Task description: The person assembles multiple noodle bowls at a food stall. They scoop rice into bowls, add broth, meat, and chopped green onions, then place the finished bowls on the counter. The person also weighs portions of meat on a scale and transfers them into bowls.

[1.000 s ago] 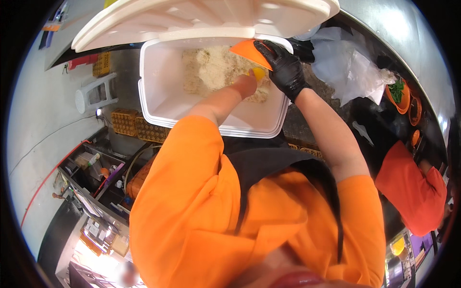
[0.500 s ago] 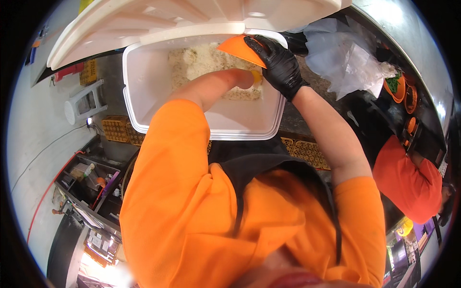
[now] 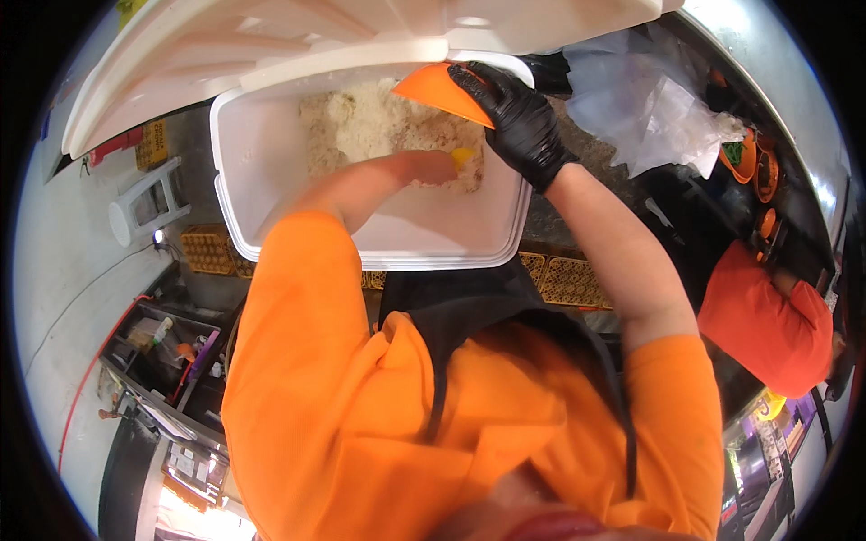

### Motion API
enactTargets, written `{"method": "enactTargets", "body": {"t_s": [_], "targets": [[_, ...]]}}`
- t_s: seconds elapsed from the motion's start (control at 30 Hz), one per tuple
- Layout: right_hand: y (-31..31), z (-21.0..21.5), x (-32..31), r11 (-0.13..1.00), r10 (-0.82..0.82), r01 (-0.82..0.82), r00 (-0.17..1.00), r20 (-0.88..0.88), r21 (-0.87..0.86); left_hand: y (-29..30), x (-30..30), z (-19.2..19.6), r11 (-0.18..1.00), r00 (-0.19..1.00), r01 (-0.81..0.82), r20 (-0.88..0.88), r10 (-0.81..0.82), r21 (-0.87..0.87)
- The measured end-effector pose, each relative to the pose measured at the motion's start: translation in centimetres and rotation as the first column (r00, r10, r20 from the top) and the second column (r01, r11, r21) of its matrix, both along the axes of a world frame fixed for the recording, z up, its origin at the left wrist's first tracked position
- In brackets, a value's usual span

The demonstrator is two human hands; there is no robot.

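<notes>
A white cooler box (image 3: 424, 236) stands in front of me, holding a heap of white rice (image 3: 361, 126). Inside it my bare left hand (image 3: 436, 168) is down at the rice, fingers curled round a yellow utensil (image 3: 463, 156). Only a small part of that utensil shows, so its shape is hard to make out. My right hand (image 3: 519, 122), in a black glove, grips an orange bowl (image 3: 442, 94) by its side. The bowl is tilted above the rice, near the box's far right corner.
The box's raised lid (image 3: 298, 41) spans the far side. Clear plastic bags (image 3: 636, 113) lie on the right, near orange bowls (image 3: 741, 158) with food. A co-worker in a red shirt (image 3: 767, 320) is at the right. A white stool (image 3: 149, 203) and yellow crates (image 3: 209, 250) are at the left.
My left hand and the yellow utensil have moved a little left and nearer me in the rice. The orange bowl has shifted slightly left, and the view has moved slightly.
</notes>
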State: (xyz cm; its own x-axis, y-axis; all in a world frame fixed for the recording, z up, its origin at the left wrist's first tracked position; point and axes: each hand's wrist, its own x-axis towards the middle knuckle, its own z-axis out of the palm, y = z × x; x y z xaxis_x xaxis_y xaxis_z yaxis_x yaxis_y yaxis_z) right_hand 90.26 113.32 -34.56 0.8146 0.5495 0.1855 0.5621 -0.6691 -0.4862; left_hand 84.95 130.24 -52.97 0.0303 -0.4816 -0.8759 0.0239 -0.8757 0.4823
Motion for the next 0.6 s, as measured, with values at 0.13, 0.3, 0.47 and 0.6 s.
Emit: {"method": "enactTargets", "body": {"t_s": [0.13,0.3,0.47,0.6], "targets": [[0.0,-0.1,-0.1,1.000,-0.001,0.001,1.000,-0.004,-0.030,-0.4,-0.6,1.4,0.999,0.996,0.033,0.082,-0.030,-0.032],[0.2,-0.5,0.1,1.000,0.005,-0.005,1.000,0.015,-0.021,2.2,-0.4,1.7,0.969,0.950,-0.242,-0.215,0.227,-0.047],[0.1,0.0,-0.4,0.998,-0.001,0.001,1.000,0.000,-0.058,5.2,-2.8,6.1,0.803,0.747,-0.594,-0.406,0.526,-0.054],[1.0,1.8,-0.7,0.969,-0.031,0.003,0.993,-0.112,-0.247,8.7,-3.5,14.4,0.688,0.682,-0.714,-0.351,0.641,-0.131]]}}
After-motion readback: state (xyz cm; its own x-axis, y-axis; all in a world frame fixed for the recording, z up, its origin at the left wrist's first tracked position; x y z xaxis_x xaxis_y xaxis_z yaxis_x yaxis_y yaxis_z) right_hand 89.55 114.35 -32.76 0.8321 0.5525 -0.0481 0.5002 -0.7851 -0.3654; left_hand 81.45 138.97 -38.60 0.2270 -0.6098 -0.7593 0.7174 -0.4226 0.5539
